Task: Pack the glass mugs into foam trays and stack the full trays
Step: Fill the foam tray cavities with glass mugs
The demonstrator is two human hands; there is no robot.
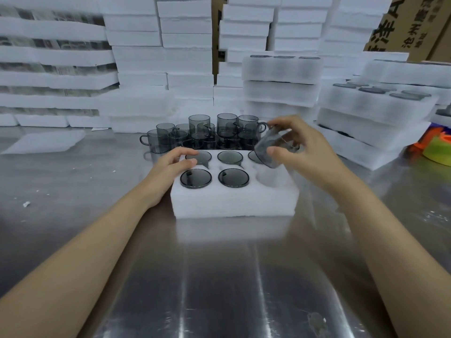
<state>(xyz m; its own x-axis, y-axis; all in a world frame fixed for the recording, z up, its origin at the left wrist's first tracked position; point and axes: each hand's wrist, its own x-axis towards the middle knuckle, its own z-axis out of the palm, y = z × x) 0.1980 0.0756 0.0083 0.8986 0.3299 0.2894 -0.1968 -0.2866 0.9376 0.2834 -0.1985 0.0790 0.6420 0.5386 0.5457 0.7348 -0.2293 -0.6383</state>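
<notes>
A white foam tray (234, 201) with six round pockets lies on the steel table in front of me. Smoky grey glass mugs fill several pockets, among them the front left one (195, 178); the front right pocket (268, 178) is bare. My right hand (302, 147) grips a tilted grey mug (269, 148) above the tray's right side, over the back right pocket. My left hand (170, 164) rests on the tray's left edge, fingers curled over the foam beside the back left mug. A cluster of loose mugs (207, 132) stands just behind the tray, some stacked.
Stacks of full foam trays (280, 79) rise at the back right, with more at the right (375, 111). Tall piles of foam (161, 45) line the back, cardboard boxes (415, 25) behind. A flat foam sheet (46, 142) lies at left; colourful tape rolls (436, 147) sit far right.
</notes>
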